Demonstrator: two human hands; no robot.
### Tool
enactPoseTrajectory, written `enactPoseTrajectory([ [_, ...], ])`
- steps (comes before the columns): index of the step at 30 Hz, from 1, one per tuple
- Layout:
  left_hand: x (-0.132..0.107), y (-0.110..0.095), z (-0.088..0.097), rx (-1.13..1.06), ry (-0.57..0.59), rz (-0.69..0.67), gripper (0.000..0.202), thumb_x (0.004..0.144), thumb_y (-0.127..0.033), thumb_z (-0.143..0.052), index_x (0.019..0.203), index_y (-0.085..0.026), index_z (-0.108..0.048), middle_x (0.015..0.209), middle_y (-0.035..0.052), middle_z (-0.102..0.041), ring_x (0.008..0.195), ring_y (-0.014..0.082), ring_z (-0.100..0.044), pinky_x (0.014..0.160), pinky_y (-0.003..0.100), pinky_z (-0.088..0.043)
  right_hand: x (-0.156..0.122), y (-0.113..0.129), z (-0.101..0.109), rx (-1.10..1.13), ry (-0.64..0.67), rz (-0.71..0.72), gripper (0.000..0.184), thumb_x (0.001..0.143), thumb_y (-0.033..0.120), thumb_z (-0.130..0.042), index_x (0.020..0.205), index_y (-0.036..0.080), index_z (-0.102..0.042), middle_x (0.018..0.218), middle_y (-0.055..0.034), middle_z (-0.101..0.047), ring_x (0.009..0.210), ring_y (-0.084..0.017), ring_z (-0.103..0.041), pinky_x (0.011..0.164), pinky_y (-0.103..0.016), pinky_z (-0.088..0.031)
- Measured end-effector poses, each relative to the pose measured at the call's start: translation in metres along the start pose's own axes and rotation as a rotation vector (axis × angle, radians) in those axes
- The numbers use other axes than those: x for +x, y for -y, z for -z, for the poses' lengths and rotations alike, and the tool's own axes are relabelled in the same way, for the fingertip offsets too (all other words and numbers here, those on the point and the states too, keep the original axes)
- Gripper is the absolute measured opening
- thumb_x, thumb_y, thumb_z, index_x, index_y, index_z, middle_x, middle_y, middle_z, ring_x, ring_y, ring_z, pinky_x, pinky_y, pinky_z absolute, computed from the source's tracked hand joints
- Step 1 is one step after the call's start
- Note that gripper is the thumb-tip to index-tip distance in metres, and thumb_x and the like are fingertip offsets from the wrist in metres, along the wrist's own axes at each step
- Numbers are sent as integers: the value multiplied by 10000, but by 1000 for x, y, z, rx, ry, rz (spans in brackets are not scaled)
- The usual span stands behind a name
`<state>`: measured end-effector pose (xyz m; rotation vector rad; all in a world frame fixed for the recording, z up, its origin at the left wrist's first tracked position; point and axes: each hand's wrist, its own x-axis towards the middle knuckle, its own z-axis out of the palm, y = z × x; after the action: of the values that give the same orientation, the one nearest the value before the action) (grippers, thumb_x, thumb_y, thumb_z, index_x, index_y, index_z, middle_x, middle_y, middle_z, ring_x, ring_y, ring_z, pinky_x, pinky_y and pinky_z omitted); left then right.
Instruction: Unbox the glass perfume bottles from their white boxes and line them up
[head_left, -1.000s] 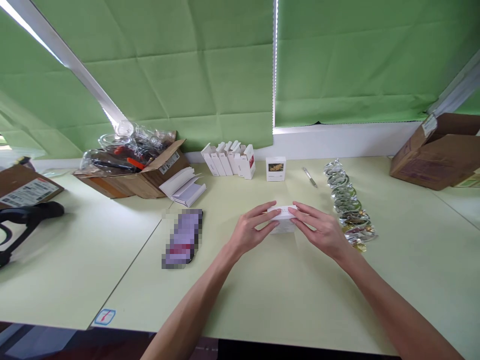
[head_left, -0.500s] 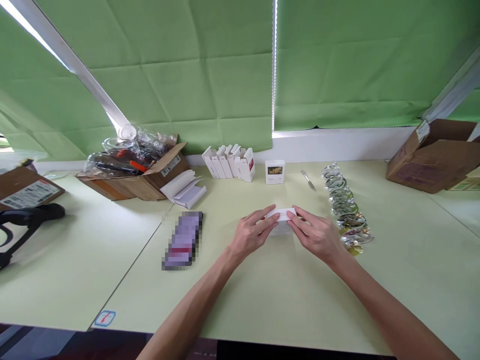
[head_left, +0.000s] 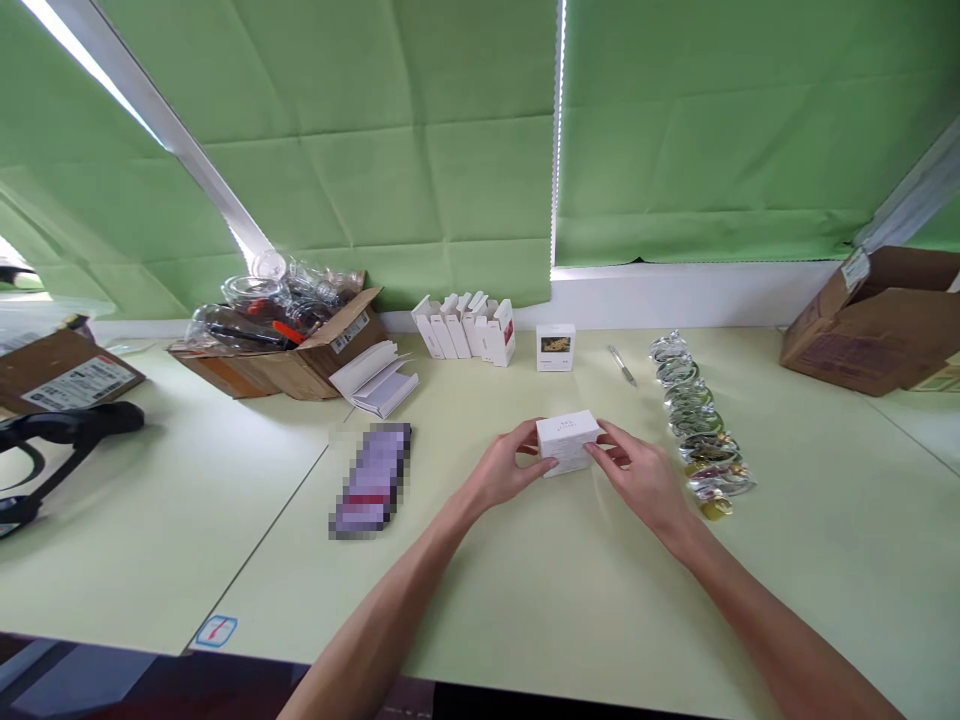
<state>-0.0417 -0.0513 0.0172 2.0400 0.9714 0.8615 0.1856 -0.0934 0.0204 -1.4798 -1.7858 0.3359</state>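
One small white cardboard box [head_left: 568,441], closed, is held just above the desk [head_left: 570,600] at centre, gripped between left hand [head_left: 504,470] and right hand [head_left: 637,480]. Counted at 12 o'clock: about five open white cartons [head_left: 469,326], one printed box [head_left: 556,346]; at 2 o'clock, one row of foil-wrapped items [head_left: 694,425], unpacked.

A pale yellow-green table [head_left: 525,600] fills the near and middle scene, with a seam running diagonally on its left side. Behind its far edge runs a white window sill [head_left: 675,290]. Above it hang two green pleated blinds [head_left: 420,130], meeting at a narrow vertical gap where bright daylight shows. A white slanted window frame bar [head_left: 157,130] crosses the far left, also brightly lit.
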Motion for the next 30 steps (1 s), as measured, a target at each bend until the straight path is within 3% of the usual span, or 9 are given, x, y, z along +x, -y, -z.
enactPoseTrajectory([
  [2,-2,0,-5,146,6,-27,374,869,-429,-675,1167,-210,-620,1042,59,-747,922,212,-722,835,348,-602,-1,2,-2,-31,-2,-31,353,966,421,-494,1069,200,-750,825,-65,-775,667,-223,-711,654,-340,-571],
  [5,-6,-1,-16,398,-49,-134,352,839,-541,-691,950,-208,-669,980,70,-731,854,218,-716,757,345,-598,-3,7,-4,104,106,-42,400,982,398,-436,1162,191,-728,832,-61,-770,692,-216,-696,646,-316,-559],
  [9,-8,-5,-18,414,-173,-234,290,869,-500,-679,860,-210,-685,1371,118,-571,1159,252,-646,947,374,-568,-2,15,-1,426,317,-57,465,1004,413,-397,1352,199,-619,1128,-73,-748,973,-234,-701,829,-345,-571],
  [12,-6,-8,-10,336,-60,-212,224,851,-421,-713,939,-217,-683,1559,104,-386,1358,304,-505,1049,417,-515,-1,16,-1,550,377,-62,535,936,471,-560,1402,207,-558,1292,-91,-681,1152,-264,-648,962,-394,-535],
  [16,-5,-4,-8,206,131,-160,170,864,-236,-643,1033,-236,-622,1411,88,-538,1240,249,-593,970,367,-543,-2,10,-9,339,290,-97,528,842,449,-687,1289,184,-594,1147,-97,-729,1021,-261,-683,888,-394,-547],
  [19,-2,5,-13,95,-21,-43,143,879,-231,-602,1011,-226,-548,1213,76,-642,1048,204,-656,899,357,-549,-1,4,-13,240,211,-148,442,874,415,-631,1252,195,-569,1090,-85,-742,950,-243,-696,803,-361,-547],
  [21,0,10,-15,15,-125,41,283,863,-286,-647,1107,-228,-517,1130,58,-665,974,192,-661,885,358,-549,2,1,-12,187,189,-181,380,887,402,-606,1216,216,-569,1077,-73,-747,942,-243,-705,782,-350,-539],
  [25,4,11,-16,11,-44,96,383,835,-349,-697,1187,-238,-594,1104,56,-676,962,210,-662,886,360,-549,5,-2,-11,-26,156,-221,238,924,353,-523,1112,229,-599,1029,-70,-755,948,-271,-710,796,-375,-518],
  [30,5,4,-19,-28,12,107,352,887,-347,-632,1223,-244,-626,1200,52,-711,1101,256,-666,938,375,-542,0,-2,-25,-112,110,-163,585,817,508,-665,1282,190,-510,1172,-130,-708,1086,-324,-664,843,-415,-520],
])
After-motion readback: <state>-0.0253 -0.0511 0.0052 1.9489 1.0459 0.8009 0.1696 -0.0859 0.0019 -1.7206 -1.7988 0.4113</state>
